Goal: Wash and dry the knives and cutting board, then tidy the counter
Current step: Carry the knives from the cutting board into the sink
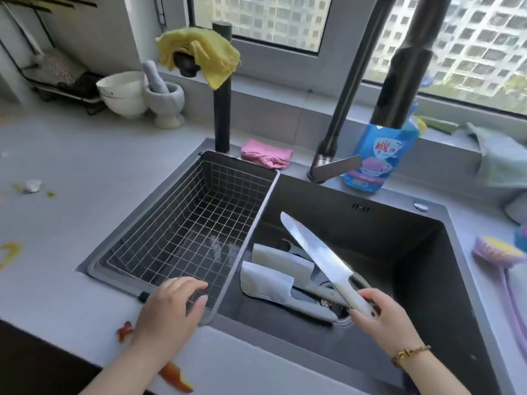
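Note:
My right hand (382, 317) grips the white handle of a long steel knife (313, 249), its blade pointing up and left over the dark sink (399, 252). On the sink floor by the drain lie two broad cleaver-like knives (271, 277) with pale handles, one overlapping the other. My left hand (171, 306) rests with relaxed fingers on the near rim of the wire drain basket (188, 223), which fills the sink's left part. No cutting board is in view.
A black faucet (399, 81) arches over the sink, with a blue detergent bottle (379, 155) behind it. A pink cloth (266, 153) and a yellow cloth (199, 52) sit at the back. Bowls (122, 92), a mortar (165, 101), a purple brush (502, 258) and orange peel scraps (174, 374) lie on the counter.

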